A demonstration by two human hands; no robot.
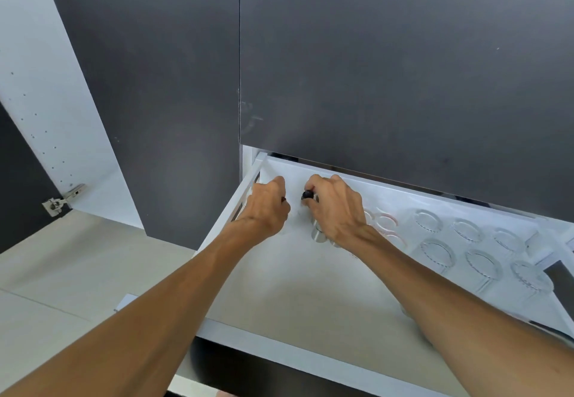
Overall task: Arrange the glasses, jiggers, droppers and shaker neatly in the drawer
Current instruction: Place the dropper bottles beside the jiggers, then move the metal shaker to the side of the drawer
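The white drawer is pulled out below dark cabinet fronts. My right hand reaches to its back left and pinches a dropper by its black rubber bulb. A steel jigger stands just under that palm. My left hand is curled beside the drawer's left wall, close to the right hand. A small dark-red sliver shows at its fingertips, and what it holds is hidden. Several clear ribbed glasses stand in rows on the drawer's right half. Two pink-rimmed glasses stand nearer my right wrist.
A dark cabinet front overhangs the back of the drawer, leaving little headroom. An open cabinet door with a metal hinge stands at far left. A dark flat object lies at the drawer's right edge. Pale liner covers the drawer's front.
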